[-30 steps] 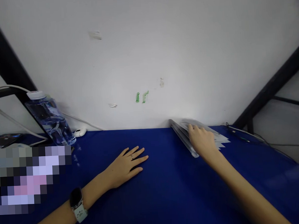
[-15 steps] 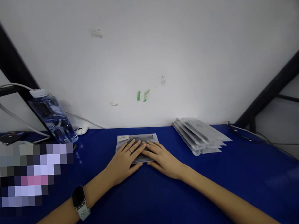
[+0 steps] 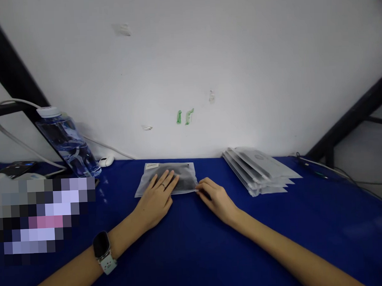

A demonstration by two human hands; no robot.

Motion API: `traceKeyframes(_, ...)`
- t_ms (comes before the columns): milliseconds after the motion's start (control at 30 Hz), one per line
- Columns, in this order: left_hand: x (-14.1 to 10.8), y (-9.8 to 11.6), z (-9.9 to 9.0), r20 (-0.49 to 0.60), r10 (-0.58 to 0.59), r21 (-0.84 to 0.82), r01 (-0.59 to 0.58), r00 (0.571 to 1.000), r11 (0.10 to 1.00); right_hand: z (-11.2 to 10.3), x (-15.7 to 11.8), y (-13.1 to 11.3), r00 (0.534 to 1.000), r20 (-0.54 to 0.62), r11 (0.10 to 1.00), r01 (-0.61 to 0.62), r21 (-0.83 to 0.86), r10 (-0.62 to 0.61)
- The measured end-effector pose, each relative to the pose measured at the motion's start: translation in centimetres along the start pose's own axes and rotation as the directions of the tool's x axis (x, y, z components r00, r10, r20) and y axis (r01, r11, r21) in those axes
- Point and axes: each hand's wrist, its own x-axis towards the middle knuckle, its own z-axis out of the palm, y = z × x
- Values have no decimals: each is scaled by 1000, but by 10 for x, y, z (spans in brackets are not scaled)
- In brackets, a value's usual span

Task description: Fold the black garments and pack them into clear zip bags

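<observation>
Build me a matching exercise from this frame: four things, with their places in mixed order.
1. left hand
2. right hand
3. fanned stack of frosted plastic pouches
4. clear plastic bottle with a white cap

A. beside the small white case
B. beyond the right forearm, close to the white wall
C. fingertips at the single frosted pouch's near right corner
D. fingers spread over the single pouch

Pairs: 1-D, 2-C, 3-B, 4-A

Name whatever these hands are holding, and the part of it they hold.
The frosted plastic pouch: the right hand's fingers appear to pinch its near right corner. The left hand lies spread on top, gripping nothing.
</observation>
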Motion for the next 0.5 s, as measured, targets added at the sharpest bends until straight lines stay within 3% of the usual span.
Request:
traceKeyframes(133,4,8,-10,-5,193,-24,-193,981,981,3,2,-11,992,62,994,112,-17,-111)
traceKeyframes(267,5,13,-13,-119,333,-44,-340,935,940,6,3,-19,977,85,981,196,9,-196)
traceKeyframes(500,6,16,-18,-290,424,43,-431,858,901,7,2,-22,957,91,960,280,-23,-277)
